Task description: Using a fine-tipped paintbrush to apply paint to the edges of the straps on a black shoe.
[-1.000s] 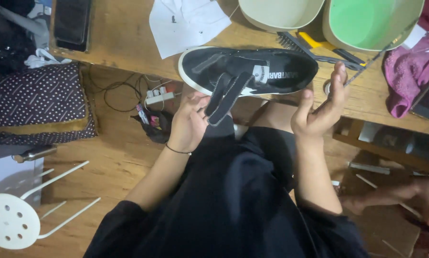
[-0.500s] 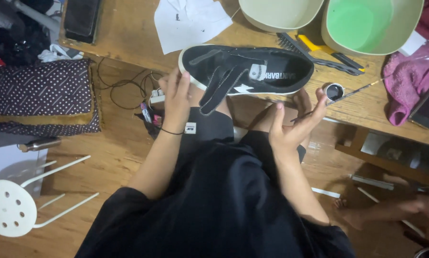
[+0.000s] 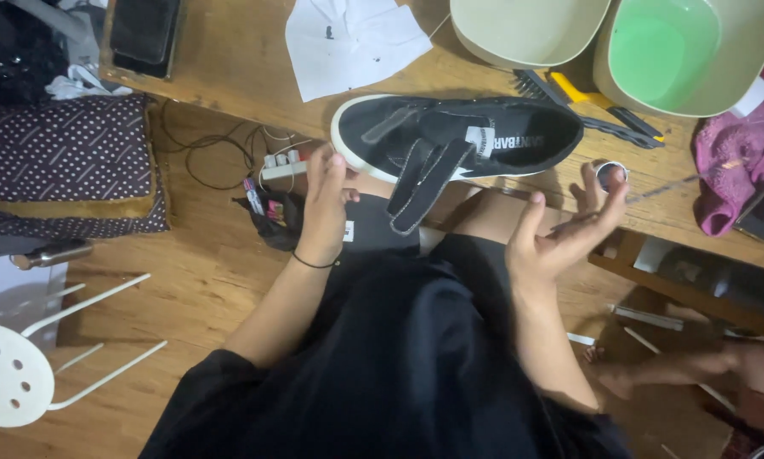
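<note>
The two bowls [image 3: 526, 30] at the top of the view are cut off by the frame, and the pink cloth [image 3: 735, 166] runs off the right edge; the brush [image 3: 603, 110] lies partly tucked under the green bowl. The black shoe [image 3: 458, 136] rests on the front edge of the tabletop [image 3: 229, 76], its long axis running left to right, toe to the left, with one loose strap hanging over the edge. The left hand [image 3: 326, 200] touches the toe end from below with fingers extended, gripping nothing. The right hand [image 3: 560, 238] is open, palm up, and a small round tin [image 3: 611, 174] sits at its fingertips; whether they pinch it is hard to make out.
</note>
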